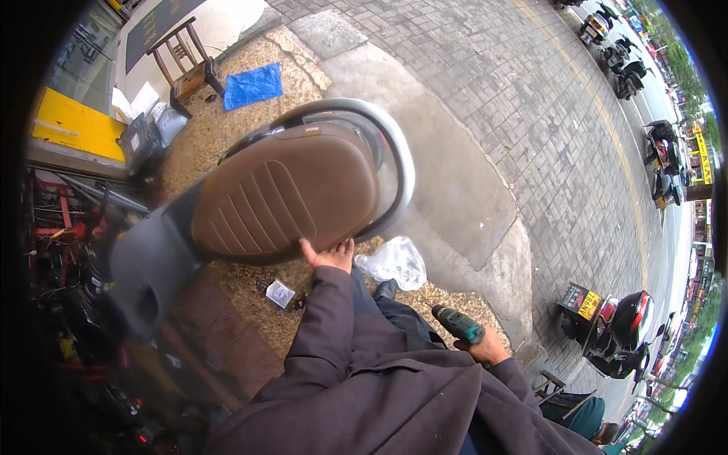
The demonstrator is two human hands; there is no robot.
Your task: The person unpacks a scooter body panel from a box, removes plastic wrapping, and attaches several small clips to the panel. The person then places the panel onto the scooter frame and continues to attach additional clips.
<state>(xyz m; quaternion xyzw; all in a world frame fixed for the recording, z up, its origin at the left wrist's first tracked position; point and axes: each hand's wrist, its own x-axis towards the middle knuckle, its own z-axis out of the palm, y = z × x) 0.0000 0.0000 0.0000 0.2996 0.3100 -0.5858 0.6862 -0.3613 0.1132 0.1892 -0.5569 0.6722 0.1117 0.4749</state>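
Observation:
A scooter's brown padded seat (284,193) with stitched ribs lies in front of me, a silver grab rail (406,163) curving round its far end. My left hand (332,256) touches the seat's near edge, thumb spread apart from the fingers; it holds no loose object. Low on the right, my right hand (489,347) is closed round the grip of a dark green cordless drill (457,324). The drill is apart from the scooter and points up and left, with a thin bit at its nose. The scooter's grey front body (155,262) extends to the left.
A clear plastic bag (402,264) and a small white packet (280,293) lie on the ground near my feet. Beyond the scooter are a blue sheet (253,86) and a wooden chair (189,68). Parked scooters (610,330) stand on the right. A person (576,413) is at lower right.

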